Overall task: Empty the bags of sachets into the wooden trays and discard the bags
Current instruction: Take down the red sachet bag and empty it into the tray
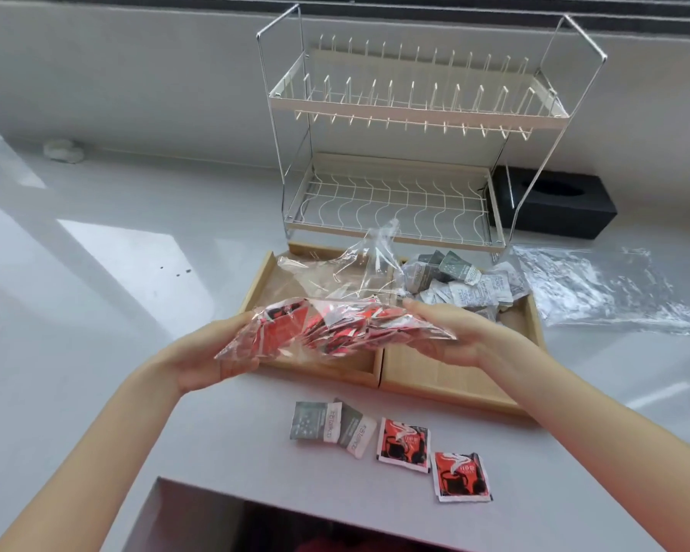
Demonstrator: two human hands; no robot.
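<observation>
A clear plastic bag [335, 328] full of red sachets hangs above the left wooden tray [261, 280], its open end pointing away from me. My left hand [208, 352] grips the bag's near left corner from below. My right hand [443, 332] holds its right side. The right wooden tray [447, 376] carries a heap of grey and white sachets [463, 284] at its far end. An empty clear bag [602, 288] lies flat on the counter to the right of the trays.
Two grey sachets [331, 426] and two red sachets [431, 456] lie loose on the counter in front of the trays. A wire dish rack [407, 153] stands behind them, a black tissue box [554, 201] beside it. An opening [295, 527] sits at the counter's near edge.
</observation>
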